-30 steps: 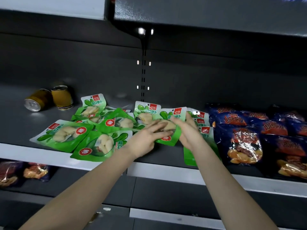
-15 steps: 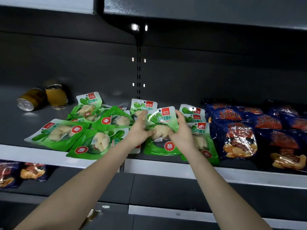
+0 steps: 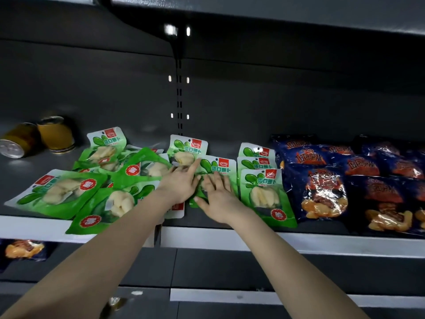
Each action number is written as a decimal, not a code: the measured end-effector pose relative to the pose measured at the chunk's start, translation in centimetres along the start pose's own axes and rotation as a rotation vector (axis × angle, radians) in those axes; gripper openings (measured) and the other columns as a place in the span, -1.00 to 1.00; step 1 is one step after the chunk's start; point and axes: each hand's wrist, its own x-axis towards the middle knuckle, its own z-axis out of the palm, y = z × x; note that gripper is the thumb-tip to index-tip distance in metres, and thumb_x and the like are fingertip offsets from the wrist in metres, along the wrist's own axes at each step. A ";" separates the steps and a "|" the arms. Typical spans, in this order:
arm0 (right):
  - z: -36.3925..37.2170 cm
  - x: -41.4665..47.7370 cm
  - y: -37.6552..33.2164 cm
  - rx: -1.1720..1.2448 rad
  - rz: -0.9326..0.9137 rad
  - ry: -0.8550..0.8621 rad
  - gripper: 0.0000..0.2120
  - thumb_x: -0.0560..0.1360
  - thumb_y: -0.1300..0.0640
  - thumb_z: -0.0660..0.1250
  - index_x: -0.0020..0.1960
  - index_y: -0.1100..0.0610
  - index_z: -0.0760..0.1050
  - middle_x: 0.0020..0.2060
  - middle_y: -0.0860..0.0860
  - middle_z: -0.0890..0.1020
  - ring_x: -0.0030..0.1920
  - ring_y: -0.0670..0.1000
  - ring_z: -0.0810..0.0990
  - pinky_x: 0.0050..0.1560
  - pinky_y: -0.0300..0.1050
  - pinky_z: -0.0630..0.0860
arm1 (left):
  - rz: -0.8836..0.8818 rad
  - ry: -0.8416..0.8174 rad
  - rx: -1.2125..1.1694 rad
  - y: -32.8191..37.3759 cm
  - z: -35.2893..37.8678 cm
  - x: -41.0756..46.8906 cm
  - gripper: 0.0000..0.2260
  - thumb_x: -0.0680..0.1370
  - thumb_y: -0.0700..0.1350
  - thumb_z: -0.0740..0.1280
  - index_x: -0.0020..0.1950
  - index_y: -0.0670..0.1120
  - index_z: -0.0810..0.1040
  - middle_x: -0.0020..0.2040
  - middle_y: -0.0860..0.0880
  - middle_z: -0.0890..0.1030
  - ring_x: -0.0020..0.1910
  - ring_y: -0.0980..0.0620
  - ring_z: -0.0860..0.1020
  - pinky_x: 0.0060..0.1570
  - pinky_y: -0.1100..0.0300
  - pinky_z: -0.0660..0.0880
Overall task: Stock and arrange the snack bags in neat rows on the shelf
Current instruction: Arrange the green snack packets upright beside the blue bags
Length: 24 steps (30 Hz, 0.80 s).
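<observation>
Pressing a green bag (image 3: 218,165) down on the shelf (image 3: 253,237) with left hand (image 3: 181,186) and right hand (image 3: 218,195) both flat, fingers straight and gripping nothing, the person has one tidy column (image 3: 262,192) just right of them and a jumbled heap (image 3: 119,201) left, unsorted.

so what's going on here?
A person is stocking the shelf. The right hand lies flat on a green snack bag mid-shelf, and the left hand touches its left edge with straight fingers. This sets the bag beside a tidy column of green bags to its right. Left of the hands, a jumbled pile of green bags is not yet sorted. Dark blue bags sit in rows further right, and two cans sit at the far left.
</observation>
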 end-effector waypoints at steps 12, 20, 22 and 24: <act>0.0 5.1 -0.2 -0.020 0.105 0.042 -0.38 0.63 -0.12 -0.07 0.56 0.07 -0.27 0.52 0.09 -0.31 0.49 0.20 -0.36 0.50 0.09 -0.27 | -0.138 0.065 0.114 -0.8 1.6 0.9 -0.52 0.65 0.08 -0.10 0.51 -0.10 0.15 0.50 -0.04 0.25 0.51 0.01 0.12 0.47 -0.03 -0.09; -0.2 6.8 -0.8 -0.023 0.207 0.094 -0.39 0.62 -0.15 -0.09 0.56 0.01 -0.24 0.52 0.13 -0.29 0.48 0.30 -0.32 0.48 0.23 -0.24 | -0.144 0.104 0.091 -0.8 1.6 0.9 -0.57 0.64 0.01 -0.02 0.47 -0.09 0.26 0.47 -0.03 0.31 0.49 0.01 0.18 0.47 -0.03 -0.05; -0.3 7.0 -0.5 -0.014 0.199 0.095 -0.41 0.61 -0.15 -0.06 0.56 -0.06 -0.18 0.53 0.12 -0.25 0.49 0.32 -0.30 0.47 0.24 -0.24 | -0.140 0.108 0.093 -0.8 1.6 1.0 -0.58 0.63 -0.01 -0.01 0.46 -0.09 0.27 0.46 -0.03 0.33 0.48 0.01 0.19 0.47 -0.03 -0.05; -0.3 7.2 -0.2 0.006 0.183 0.115 -0.42 0.59 -0.15 -0.01 0.56 -0.09 -0.10 0.54 0.11 -0.18 0.49 0.32 -0.25 0.47 0.26 -0.21 | -0.139 0.113 0.088 -0.9 1.6 1.0 -0.58 0.63 -0.02 0.00 0.46 -0.09 0.27 0.46 -0.03 0.34 0.48 0.01 0.19 0.46 -0.02 -0.05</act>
